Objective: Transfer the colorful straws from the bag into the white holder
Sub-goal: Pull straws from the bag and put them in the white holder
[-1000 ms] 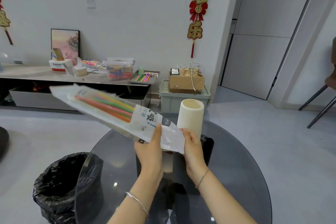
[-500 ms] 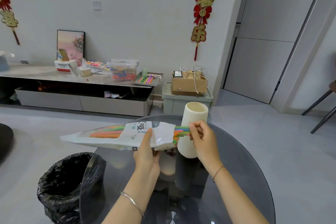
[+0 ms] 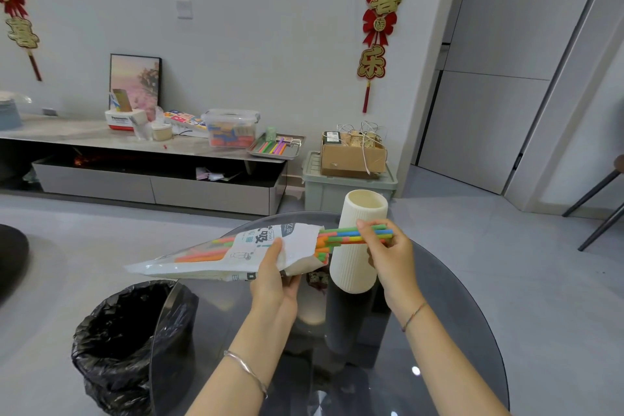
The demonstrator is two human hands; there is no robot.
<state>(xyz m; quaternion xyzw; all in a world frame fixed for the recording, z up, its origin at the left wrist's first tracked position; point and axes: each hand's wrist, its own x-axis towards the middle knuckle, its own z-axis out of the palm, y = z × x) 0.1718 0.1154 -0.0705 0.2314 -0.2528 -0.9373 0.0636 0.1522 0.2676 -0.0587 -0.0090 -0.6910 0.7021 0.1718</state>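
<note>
1. A round dark glass counter [image 3: 439, 331] is seen nearest the camera, with both forearms extended over it; a bracelet is worn on each wrist.
2. The bag [image 3: 236, 255] is gripped by the left hand [image 3: 275, 275] near its open end, thumb pressed on the printed face. It is held above the counter, roughly level, its closed end directed left and slightly down.
3. The straws [image 3: 341, 236] are pinched in a bundle by the fingers of the right hand [image 3: 388, 252]. They are seen partly drawn from the bag's mouth, their far lengths remaining inside it. The free ends are held across the front of the holder.
4. The holder [image 3: 358, 267], white and ribbed, is stood upright on the counter just behind the right hand. No straws are seen inside it.
5. A bin [image 3: 125, 344] lined in black plastic is placed on the floor left of the counter.
6. Against the far wall, a low cabinet [image 3: 152, 176] is noted, bearing a tray [image 3: 277, 149] of further straws and a clear box [image 3: 231, 128].
</note>
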